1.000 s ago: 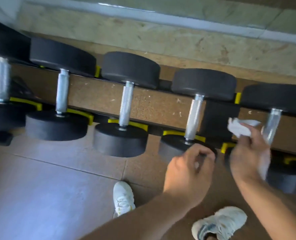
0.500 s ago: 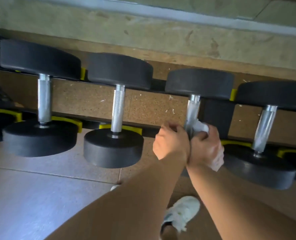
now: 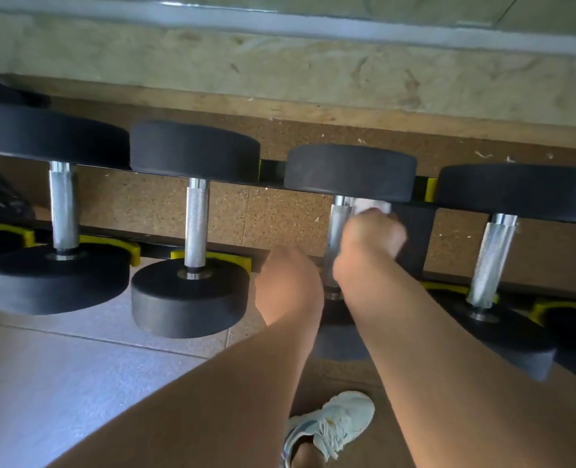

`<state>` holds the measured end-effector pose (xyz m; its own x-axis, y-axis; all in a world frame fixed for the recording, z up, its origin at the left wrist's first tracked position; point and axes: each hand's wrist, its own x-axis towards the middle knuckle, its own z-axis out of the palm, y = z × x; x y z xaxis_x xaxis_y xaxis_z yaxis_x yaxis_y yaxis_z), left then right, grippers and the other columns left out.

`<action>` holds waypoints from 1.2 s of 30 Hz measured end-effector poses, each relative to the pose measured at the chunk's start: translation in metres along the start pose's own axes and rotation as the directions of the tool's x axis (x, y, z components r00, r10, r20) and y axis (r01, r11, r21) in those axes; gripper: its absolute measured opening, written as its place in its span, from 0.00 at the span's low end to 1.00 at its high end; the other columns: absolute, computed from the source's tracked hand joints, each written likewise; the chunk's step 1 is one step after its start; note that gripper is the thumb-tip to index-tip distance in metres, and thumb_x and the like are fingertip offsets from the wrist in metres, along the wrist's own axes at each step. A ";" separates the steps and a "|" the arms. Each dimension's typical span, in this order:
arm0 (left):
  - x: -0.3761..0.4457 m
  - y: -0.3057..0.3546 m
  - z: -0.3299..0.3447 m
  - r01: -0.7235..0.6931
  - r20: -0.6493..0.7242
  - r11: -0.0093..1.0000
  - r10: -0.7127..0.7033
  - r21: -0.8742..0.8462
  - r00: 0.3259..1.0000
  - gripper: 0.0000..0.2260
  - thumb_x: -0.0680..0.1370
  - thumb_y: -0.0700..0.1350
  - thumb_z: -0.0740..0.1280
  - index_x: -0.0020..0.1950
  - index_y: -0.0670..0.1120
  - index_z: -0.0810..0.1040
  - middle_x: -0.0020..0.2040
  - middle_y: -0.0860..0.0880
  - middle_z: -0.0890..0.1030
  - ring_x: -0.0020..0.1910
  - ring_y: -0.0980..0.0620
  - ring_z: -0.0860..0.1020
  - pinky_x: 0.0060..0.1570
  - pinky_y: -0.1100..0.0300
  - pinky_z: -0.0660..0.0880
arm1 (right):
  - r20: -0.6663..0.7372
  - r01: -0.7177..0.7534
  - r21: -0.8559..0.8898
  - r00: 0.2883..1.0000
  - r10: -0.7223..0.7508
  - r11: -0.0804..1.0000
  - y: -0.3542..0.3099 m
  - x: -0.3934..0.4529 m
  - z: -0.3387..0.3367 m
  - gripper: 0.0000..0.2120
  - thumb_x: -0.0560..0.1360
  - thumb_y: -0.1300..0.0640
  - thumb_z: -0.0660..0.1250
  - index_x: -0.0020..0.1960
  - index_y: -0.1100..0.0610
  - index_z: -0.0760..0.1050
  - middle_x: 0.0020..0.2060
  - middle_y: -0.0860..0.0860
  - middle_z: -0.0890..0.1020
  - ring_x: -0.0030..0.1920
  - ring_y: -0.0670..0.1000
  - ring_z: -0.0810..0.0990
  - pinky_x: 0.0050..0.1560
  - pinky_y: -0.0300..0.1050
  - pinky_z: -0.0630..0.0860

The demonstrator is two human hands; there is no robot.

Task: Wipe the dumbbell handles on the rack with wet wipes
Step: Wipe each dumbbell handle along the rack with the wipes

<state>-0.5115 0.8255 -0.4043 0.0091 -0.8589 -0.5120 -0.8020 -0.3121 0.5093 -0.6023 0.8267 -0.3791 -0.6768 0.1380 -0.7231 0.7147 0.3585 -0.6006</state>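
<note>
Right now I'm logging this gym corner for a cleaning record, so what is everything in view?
Dumbbells: four in full view, black heads, silver handles, side by side on the rack; parts of more at both edges.
Rack: one, black rails with yellow cradles, along the wall.
Wet wipe: one, white, at the top of the third handle.
Floor: grey tile on the left, brown speckled mat under the rack.
Shoe: one, white, bottom centre.
Left hand: low beside the third handle; grip unclear.
Right hand: holds the wipe against that handle.

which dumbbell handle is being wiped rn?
The third handle from the left: the right hand presses the wet wipe against it; the others are bare.
</note>
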 end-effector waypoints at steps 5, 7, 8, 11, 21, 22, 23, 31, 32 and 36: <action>0.001 0.002 0.001 0.007 -0.037 1.000 -0.008 -0.028 0.999 0.17 0.81 0.52 0.57 0.41 0.46 0.79 0.41 0.43 0.82 0.45 0.38 0.78 0.46 0.50 0.75 | 0.202 0.440 -0.592 0.892 -0.405 0.675 0.027 -0.007 -0.021 0.15 0.83 0.58 0.57 0.67 0.55 0.74 0.52 0.54 0.83 0.48 0.53 0.82 0.41 0.38 0.72; 0.000 -0.001 0.000 0.010 -0.039 1.000 -0.011 -0.028 0.999 0.17 0.81 0.51 0.57 0.41 0.46 0.79 0.39 0.43 0.82 0.43 0.38 0.77 0.46 0.49 0.76 | 0.407 0.585 -0.653 0.806 -0.429 0.481 0.047 -0.005 -0.051 0.17 0.83 0.57 0.55 0.69 0.50 0.73 0.49 0.51 0.83 0.42 0.49 0.82 0.36 0.41 0.78; 0.000 0.000 0.000 0.003 -0.031 0.999 -0.004 -0.035 1.000 0.17 0.81 0.51 0.57 0.41 0.46 0.79 0.39 0.44 0.81 0.42 0.39 0.77 0.46 0.49 0.76 | 0.479 0.619 -0.669 0.782 -0.398 0.411 0.054 -0.003 -0.064 0.17 0.83 0.57 0.55 0.69 0.49 0.73 0.52 0.50 0.84 0.44 0.49 0.83 0.40 0.47 0.81; 0.001 -0.001 -0.001 -0.003 -0.007 1.000 0.002 -0.023 1.000 0.16 0.81 0.51 0.57 0.41 0.46 0.79 0.36 0.47 0.78 0.39 0.42 0.74 0.45 0.50 0.74 | 0.599 0.601 -0.717 0.790 -0.130 0.353 0.057 -0.001 -0.087 0.15 0.83 0.55 0.58 0.63 0.46 0.78 0.51 0.51 0.86 0.43 0.51 0.83 0.41 0.48 0.80; -0.001 -0.005 -0.002 -0.055 0.031 0.997 0.056 -0.053 0.998 0.12 0.79 0.51 0.58 0.40 0.50 0.76 0.35 0.51 0.78 0.38 0.45 0.76 0.42 0.52 0.74 | 0.319 0.388 -0.407 0.909 -0.270 0.827 0.017 0.010 -0.034 0.11 0.81 0.57 0.59 0.51 0.51 0.81 0.38 0.51 0.83 0.36 0.47 0.78 0.34 0.43 0.72; -0.001 -0.007 -0.003 -0.080 0.062 0.995 0.084 -0.054 0.995 0.11 0.79 0.51 0.58 0.40 0.51 0.76 0.36 0.50 0.79 0.40 0.44 0.77 0.44 0.51 0.74 | 0.371 0.469 -0.493 0.875 -0.311 0.733 0.022 0.010 -0.035 0.13 0.82 0.58 0.58 0.56 0.50 0.80 0.39 0.51 0.83 0.35 0.47 0.79 0.31 0.40 0.70; 0.000 -0.010 -0.004 -0.123 0.103 0.991 0.127 -0.046 0.987 0.10 0.79 0.50 0.58 0.41 0.51 0.76 0.37 0.50 0.79 0.41 0.44 0.77 0.44 0.51 0.74 | 0.429 0.549 -0.573 0.833 -0.349 0.608 0.027 0.008 -0.042 0.15 0.82 0.59 0.57 0.61 0.50 0.79 0.41 0.51 0.83 0.35 0.46 0.80 0.29 0.38 0.69; 0.030 -0.028 -0.004 -0.447 0.440 0.895 0.407 -0.014 0.801 0.12 0.82 0.47 0.57 0.65 0.56 0.68 0.38 0.54 0.79 0.32 0.56 0.77 0.27 0.59 0.67 | 0.694 0.903 -0.276 -0.049 -0.718 -0.328 0.034 0.028 -0.077 0.21 0.78 0.67 0.60 0.70 0.58 0.75 0.65 0.52 0.79 0.64 0.41 0.76 0.66 0.36 0.72; 0.037 -0.028 -0.002 -0.428 0.481 0.901 0.407 -0.072 0.776 0.15 0.81 0.45 0.58 0.67 0.55 0.68 0.37 0.54 0.79 0.29 0.55 0.76 0.26 0.58 0.69 | 0.758 0.833 -0.207 -0.195 -0.622 -0.513 0.029 0.043 -0.069 0.22 0.77 0.68 0.61 0.70 0.60 0.75 0.68 0.53 0.77 0.69 0.48 0.74 0.71 0.44 0.69; 0.055 -0.030 0.005 -0.375 0.482 0.881 0.472 -0.289 0.738 0.15 0.80 0.42 0.61 0.66 0.53 0.72 0.25 0.54 0.75 0.19 0.59 0.70 0.20 0.62 0.67 | 0.932 0.657 -0.053 -0.238 -0.273 -0.752 0.018 0.078 -0.046 0.19 0.76 0.64 0.66 0.66 0.59 0.78 0.67 0.53 0.78 0.72 0.54 0.71 0.76 0.51 0.61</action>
<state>-0.4897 0.7900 -0.4515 -0.6600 -0.5852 -0.4711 -0.5374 -0.0704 0.8404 -0.6506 0.8861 -0.4305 0.1304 -0.9913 0.0179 -0.9914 -0.1305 -0.0052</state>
